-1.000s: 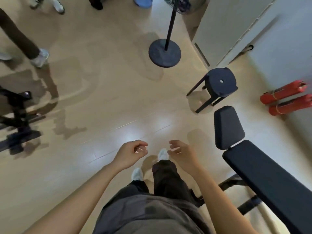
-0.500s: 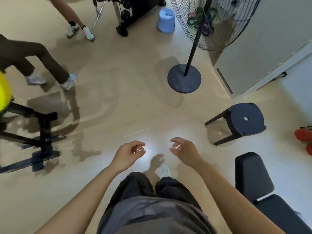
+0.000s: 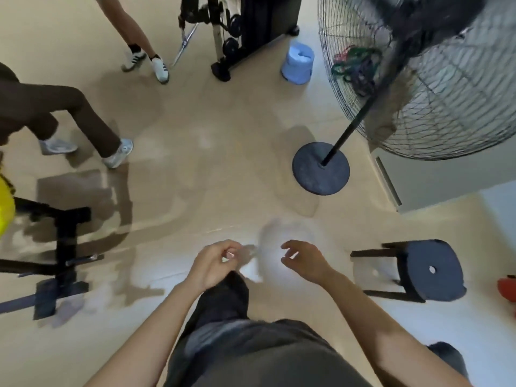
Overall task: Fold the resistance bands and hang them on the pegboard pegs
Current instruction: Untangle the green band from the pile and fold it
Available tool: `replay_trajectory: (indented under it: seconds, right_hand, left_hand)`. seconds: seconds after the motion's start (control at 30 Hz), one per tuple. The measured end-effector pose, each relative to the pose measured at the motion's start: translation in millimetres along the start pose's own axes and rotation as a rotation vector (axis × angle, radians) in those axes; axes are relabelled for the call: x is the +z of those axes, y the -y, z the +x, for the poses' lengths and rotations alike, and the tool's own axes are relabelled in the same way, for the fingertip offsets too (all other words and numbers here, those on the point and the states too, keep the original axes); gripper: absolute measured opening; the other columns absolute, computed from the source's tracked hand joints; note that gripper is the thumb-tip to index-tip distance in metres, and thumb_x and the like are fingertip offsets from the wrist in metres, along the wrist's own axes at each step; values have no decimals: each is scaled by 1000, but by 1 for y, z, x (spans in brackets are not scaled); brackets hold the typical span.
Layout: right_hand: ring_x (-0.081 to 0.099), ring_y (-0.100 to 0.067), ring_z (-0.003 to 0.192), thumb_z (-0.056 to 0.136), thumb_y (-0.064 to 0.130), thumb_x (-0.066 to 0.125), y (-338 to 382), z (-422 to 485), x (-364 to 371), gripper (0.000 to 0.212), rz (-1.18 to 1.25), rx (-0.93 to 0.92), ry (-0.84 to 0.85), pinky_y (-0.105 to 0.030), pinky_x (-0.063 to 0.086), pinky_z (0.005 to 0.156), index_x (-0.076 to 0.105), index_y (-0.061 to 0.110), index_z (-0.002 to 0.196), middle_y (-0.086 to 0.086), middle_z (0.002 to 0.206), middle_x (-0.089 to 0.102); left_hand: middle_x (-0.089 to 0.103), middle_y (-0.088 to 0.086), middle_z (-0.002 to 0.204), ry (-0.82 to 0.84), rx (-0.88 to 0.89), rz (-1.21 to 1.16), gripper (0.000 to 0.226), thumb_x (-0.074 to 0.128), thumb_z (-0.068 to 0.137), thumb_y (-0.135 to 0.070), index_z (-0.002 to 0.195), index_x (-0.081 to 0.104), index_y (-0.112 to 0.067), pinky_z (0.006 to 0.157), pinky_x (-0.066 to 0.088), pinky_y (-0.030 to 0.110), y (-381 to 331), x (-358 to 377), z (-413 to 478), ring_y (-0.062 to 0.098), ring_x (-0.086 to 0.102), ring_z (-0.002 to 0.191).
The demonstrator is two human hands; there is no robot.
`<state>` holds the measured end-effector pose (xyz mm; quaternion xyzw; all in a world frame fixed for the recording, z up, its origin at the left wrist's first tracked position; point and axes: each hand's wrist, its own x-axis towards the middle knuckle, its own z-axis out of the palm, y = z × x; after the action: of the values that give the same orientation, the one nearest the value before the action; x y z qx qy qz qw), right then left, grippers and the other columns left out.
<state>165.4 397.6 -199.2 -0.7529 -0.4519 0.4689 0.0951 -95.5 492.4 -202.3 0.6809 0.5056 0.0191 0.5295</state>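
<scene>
Your left hand is loosely curled and your right hand half open, low in the centre, both apparently empty. The tangle behind the fan grille, upper right, is probably the resistance bands: likely light, limp and stretchy, so grip mid-loop. No pegboard shows.

A glossy beige floor reflects overhead light around a black pedestal fan with a wire cage, a round black four-legged stool, a pale blue bucket and black exercise-machine frames.
</scene>
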Motion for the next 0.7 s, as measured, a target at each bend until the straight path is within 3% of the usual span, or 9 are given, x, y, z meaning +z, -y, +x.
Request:
replay_trajectory:
  seconds: [0.07, 0.2, 0.33, 0.4, 0.47, 0.53, 0.6, 0.7]
  right_hand:
    - [69, -19, 87, 89, 34, 72, 24, 26, -13, 31, 3, 32, -1, -25, 52, 78, 66, 23, 118, 4, 100, 67]
    - [62, -12, 80, 90, 31, 71, 66, 80, -47, 30, 31, 50, -50, -21, 44, 77, 66, 24, 119, 6, 100, 66]
    - [65, -14, 81, 89, 28, 71, 95, 133, -86, 29, 97, 89, -137, -15, 45, 68, 65, 28, 117, 8, 101, 65]
    - [66, -17, 84, 90, 25, 70, 106, 162, -107, 30, 117, 103, -180, -19, 49, 73, 65, 27, 119, 8, 102, 64]
    - [66, -16, 84, 89, 22, 70, 113, 195, -128, 32, 150, 91, -230, -22, 47, 78, 66, 24, 121, 5, 104, 66]
    - [64, -15, 82, 90, 22, 71, 118, 232, -151, 33, 163, 66, -252, -19, 44, 77, 66, 22, 122, 5, 104, 67]
    - [63, -15, 83, 90, 23, 71, 125, 269, -175, 35, 157, 51, -250, -19, 42, 77, 65, 22, 125, 5, 105, 66]
    - [63, -15, 87, 90, 23, 70, 142, 321, -215, 38, 164, 34, -253, -20, 41, 77, 64, 21, 128, 3, 110, 66]
  left_hand:
    - [70, -32, 91, 19, 36, 40, 18, 62, 72, -59, 89, 66, -56, 87, 55, 30, -11, -32, 32, 1, 69, 86]
    - [71, -22, 96, 73, 89, 128, 47, 56, 75, -58, 111, 72, -33, 87, 57, 36, -36, -92, 102, 1, 69, 91]
    - [72, -18, 100, 83, 97, 155, 57, 51, 71, -61, 114, 71, -29, 87, 57, 37, -68, -138, 176, 9, 69, 92]
    - [73, -14, 99, 92, 104, 169, 61, 50, 68, -60, 114, 72, -27, 88, 56, 34, -84, -155, 215, 10, 70, 91]
    - [72, -17, 91, 112, 100, 162, 56, 56, 69, -56, 113, 72, -25, 89, 54, 30, -99, -170, 257, 8, 69, 89]
    - [67, -21, 81, 150, 91, 179, 35, 69, 79, -41, 110, 73, -25, 85, 50, 25, -112, -183, 299, 2, 66, 85]
    - [66, -20, 84, 166, 91, 204, 24, 74, 88, -26, 112, 72, -26, 83, 46, 19, -123, -197, 339, -3, 63, 81]
    - [71, -16, 93, 151, 56, 199, 24, 73, 89, -31, 112, 70, -36, 81, 48, 18, -148, -220, 389, -1, 66, 85]
